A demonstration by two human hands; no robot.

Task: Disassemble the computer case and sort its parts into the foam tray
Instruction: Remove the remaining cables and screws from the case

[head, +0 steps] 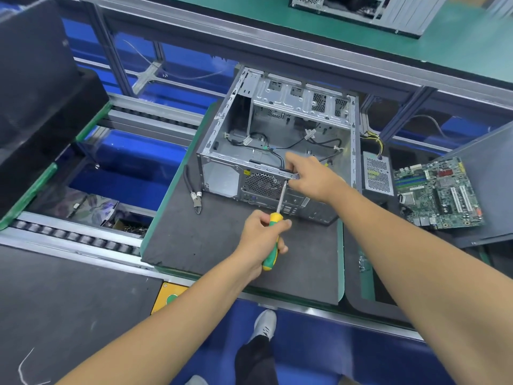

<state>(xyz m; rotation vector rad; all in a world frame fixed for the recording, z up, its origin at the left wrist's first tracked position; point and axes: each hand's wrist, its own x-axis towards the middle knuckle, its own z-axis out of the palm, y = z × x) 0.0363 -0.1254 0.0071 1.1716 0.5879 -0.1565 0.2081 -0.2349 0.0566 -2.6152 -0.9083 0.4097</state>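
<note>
The bare grey sheet-metal computer case (277, 140), open-sided and perforated, is stood on the dark foam mat (216, 245) at the middle of the bench. It appears largely stripped: only black cables and a rear fan are seen inside. The green printed motherboard (438, 193) and the boxy mesh-faced power supply (378, 176) are already laid to its right. The yellow-and-green-handled screwdriver (273, 237) is gripped by the left hand (261, 234), tip at the case's near rim, where a small metal bracket is pinched by the right hand (308, 173). Black-handled cutters (194, 195) lie left.
</note>
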